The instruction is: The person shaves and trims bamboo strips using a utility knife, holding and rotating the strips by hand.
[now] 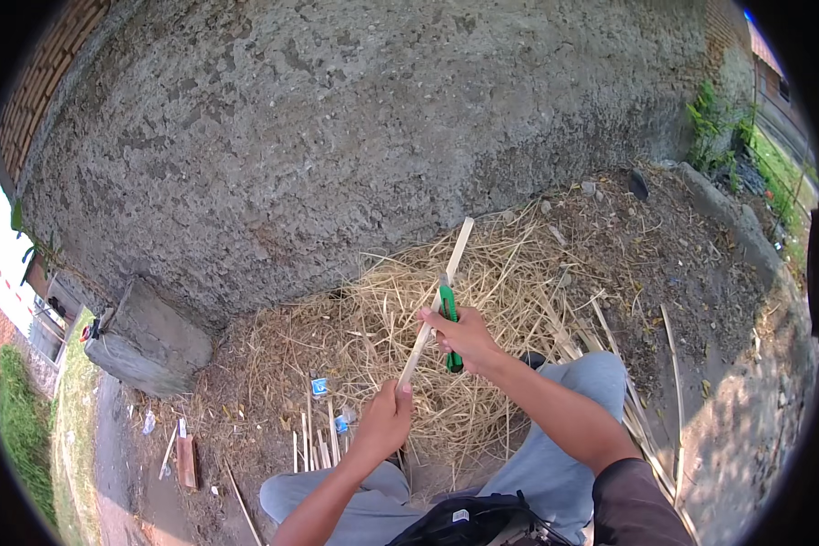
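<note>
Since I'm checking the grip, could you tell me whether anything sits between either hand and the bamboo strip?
Nothing visible does. The left hand grips the bamboo strip at its lower end; the right hand holds a green-handled knife against its middle.

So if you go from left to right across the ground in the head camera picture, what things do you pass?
Concrete block → small reddish wooden piece → left hand gripping the bamboo strip → right hand with the green-handled knife → green plants.
</note>
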Demonstrator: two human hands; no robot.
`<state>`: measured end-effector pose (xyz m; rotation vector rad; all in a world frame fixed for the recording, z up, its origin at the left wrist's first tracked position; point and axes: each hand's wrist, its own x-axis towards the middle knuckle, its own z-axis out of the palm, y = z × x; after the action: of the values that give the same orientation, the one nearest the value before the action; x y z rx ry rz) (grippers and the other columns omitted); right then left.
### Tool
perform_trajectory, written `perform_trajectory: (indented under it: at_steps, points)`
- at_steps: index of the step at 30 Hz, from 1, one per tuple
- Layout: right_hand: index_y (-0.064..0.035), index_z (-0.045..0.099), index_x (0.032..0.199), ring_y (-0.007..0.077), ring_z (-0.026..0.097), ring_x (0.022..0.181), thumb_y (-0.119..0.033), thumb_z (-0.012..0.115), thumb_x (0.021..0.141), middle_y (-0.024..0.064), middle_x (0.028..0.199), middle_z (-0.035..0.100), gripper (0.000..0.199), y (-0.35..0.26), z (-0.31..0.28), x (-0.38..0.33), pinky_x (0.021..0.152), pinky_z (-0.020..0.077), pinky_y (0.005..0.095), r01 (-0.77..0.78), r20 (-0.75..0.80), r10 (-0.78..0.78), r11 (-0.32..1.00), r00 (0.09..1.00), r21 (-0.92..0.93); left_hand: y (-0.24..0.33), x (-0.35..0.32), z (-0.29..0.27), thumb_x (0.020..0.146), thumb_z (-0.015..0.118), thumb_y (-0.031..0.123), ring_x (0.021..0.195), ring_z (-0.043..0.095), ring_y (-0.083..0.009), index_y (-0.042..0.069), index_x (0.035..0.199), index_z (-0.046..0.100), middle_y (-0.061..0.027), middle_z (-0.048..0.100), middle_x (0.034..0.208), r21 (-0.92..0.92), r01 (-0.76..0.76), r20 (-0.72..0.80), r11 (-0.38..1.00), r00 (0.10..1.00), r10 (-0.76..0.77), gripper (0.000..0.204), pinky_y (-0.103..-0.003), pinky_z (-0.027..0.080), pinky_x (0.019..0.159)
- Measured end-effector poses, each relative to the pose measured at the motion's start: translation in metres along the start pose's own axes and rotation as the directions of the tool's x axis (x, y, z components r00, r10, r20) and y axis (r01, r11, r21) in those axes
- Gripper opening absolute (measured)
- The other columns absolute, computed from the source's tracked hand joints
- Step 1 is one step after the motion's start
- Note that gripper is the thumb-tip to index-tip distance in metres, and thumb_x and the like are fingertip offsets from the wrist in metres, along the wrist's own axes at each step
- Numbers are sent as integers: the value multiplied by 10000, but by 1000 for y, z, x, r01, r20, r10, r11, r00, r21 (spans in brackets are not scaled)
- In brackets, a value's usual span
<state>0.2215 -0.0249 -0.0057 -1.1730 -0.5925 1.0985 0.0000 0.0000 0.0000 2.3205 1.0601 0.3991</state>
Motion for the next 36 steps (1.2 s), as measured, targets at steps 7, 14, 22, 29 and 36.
perform_trajectory:
  at_steps: [7,14,22,29,36]
  points:
    - [-1,640,843,135,487,469,-152,590,782,105,762,689,171,-20,-19,-13,461,398,287,180,40,-177,980,983,-80,20,0,-26,1076,371,324,460,318,-50,83,890,505,36,404,618,-581,422,377,696,898,-229,332,-207,271,406]
    - [-64,651,762,354,633,531,-246,680,757,144,612,646,185,-2,-5,-30,511,496,454,357,242,-583,88,775,-930,20,2,-28,1064,361,375,440,286,-55,131,786,429,42,358,591,-696,640,580,325,768,-270,375,-225,236,372]
    - [-46,661,841,309,699,591,-115,553,848,136,676,693,128,10,-4,-4,534,549,431,226,265,-513,-138,817,-964,22,-5,-8,1050,358,405,422,264,-61,142,755,408,65,309,562,-672,483,361,561,875,-322,399,-246,182,369]
    - [-36,686,906,294,727,715,-108,566,866,132,786,723,145,18,-10,18,601,578,408,100,140,-244,-168,960,-981,12,-17,-13,1041,390,388,427,273,-66,122,775,439,72,301,559,-586,687,578,430,726,-373,380,-258,252,394]
    - [-52,699,858,294,725,727,-107,600,832,136,804,718,117,28,-1,16,606,572,404,139,187,-257,-193,948,-971,3,-28,-11,1001,500,378,437,428,-153,73,725,492,-14,481,554,-375,527,448,763,823,-348,411,-350,333,412]
